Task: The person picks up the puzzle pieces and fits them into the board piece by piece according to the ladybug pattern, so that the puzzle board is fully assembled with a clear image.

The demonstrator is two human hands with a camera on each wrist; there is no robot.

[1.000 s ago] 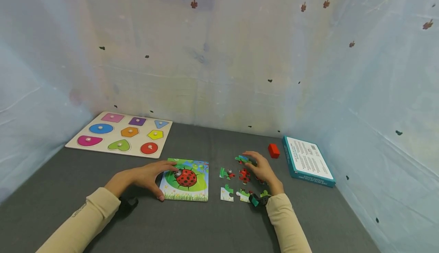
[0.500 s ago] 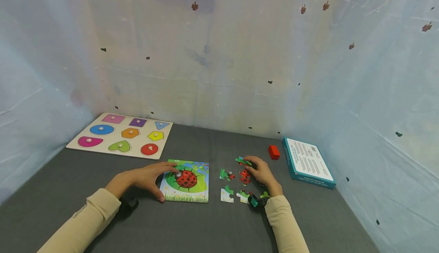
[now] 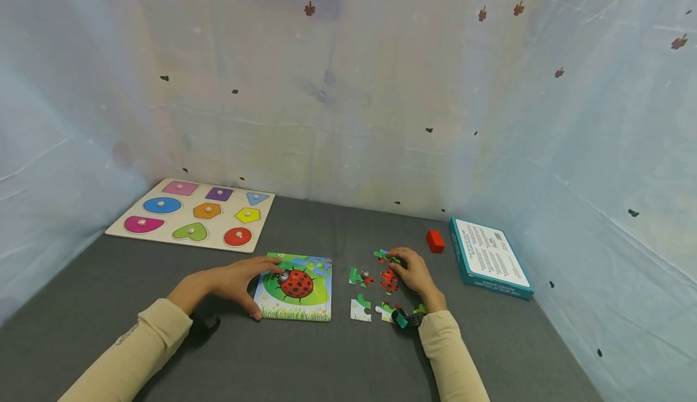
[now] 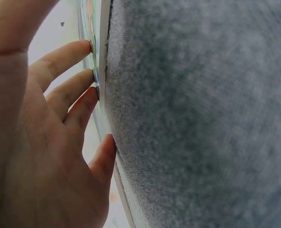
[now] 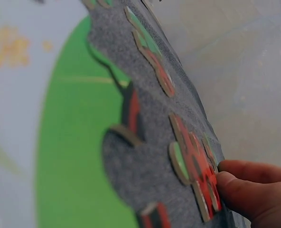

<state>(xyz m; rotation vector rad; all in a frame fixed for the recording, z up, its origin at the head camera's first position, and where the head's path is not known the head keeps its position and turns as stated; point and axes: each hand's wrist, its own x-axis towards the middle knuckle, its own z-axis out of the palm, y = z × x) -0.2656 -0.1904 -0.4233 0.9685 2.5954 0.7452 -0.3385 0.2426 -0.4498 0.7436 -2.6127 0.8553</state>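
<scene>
My left hand (image 3: 235, 281) rests on the left side of a square ladybug picture board (image 3: 305, 305). Its fingers lie fairly straight on the top, and the thumb is at the lower left edge. In the left wrist view, the fingertips (image 4: 94, 76) touch the board's edge. My right hand (image 3: 415, 270) pinches a green-and-blue puzzle piece (image 3: 379, 255) between thumb and forefinger at the far side of a group of loose pieces. Around it lie a red spotted piece (image 3: 389, 281), a green-and-red piece (image 3: 358, 277) and a white-and-green piece (image 3: 359, 311). The right wrist hides some pieces.
A wooden shape board (image 3: 218, 232) with knobbed pieces lies at the back left. At the right are a red block (image 3: 435, 241) and a teal box (image 3: 490, 257) with a printed white top. A pale curtain (image 3: 348, 117) surrounds the grey table (image 3: 305, 365).
My right thumb and forefinger have come together from a wider spread onto the far green-and-blue puzzle piece. My left hand has stayed on the picture board.
</scene>
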